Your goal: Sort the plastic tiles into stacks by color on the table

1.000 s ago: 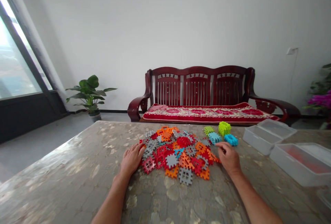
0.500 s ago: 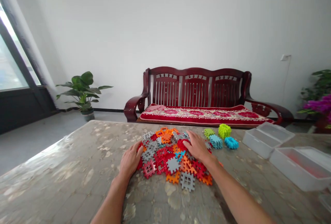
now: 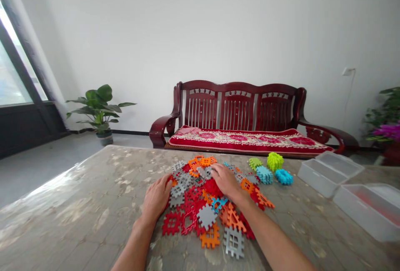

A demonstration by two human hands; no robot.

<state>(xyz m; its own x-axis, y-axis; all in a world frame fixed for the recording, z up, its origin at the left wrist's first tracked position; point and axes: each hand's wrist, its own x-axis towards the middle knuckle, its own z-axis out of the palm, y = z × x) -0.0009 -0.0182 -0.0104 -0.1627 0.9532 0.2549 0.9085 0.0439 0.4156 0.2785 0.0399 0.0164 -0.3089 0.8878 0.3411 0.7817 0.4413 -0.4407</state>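
Note:
A spread pile of red, grey, orange and blue notched plastic pieces lies on the table. My left hand rests flat at the pile's left edge, fingers extended beside red and orange pieces. Over the upper middle of the pile is my right hand, its fingers on a grey piece; whether they grip it cannot be made out. Near me lie a grey window piece, an orange square piece and a solid grey square.
Right of the pile stand small stacks of green, light blue and bright blue pieces. Two clear open boxes are further right, the nearer with something red inside. Behind the table is a wooden bench.
My right hand has moved left and slightly down across the pile. Pieces have spread apart, several sliding toward me and to the right. My left hand has stayed nearly in place.

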